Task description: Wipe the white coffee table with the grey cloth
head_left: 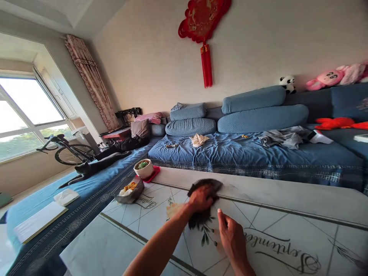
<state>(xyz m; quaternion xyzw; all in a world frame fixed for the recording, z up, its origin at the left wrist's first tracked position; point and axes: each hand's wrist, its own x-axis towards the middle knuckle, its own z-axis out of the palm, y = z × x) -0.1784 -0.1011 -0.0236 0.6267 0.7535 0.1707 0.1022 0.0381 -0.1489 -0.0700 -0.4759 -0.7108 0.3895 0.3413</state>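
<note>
My left hand [201, 198] presses down on a dark, bunched cloth [196, 220] on the patterned tabletop [161, 218]. The cloth spreads out around the fingers and looks a little blurred. To the right, my right hand [232, 234] is held just over the table, its thumb raised and its fingers curled in; I see nothing in it. A glass dish [129, 191] with food scraps stands at the table's left end. Behind that dish is a white pot [143, 168] with a succulent, set on a red mat [151, 174].
A blue-covered sofa [178, 153] runs along the far side, with clothes [284, 137] and cushions on it. On its left section lie a dark cat [89, 168], tissues [66, 196] and a flat white box [40, 220]. A bicycle [73, 151] stands by the window.
</note>
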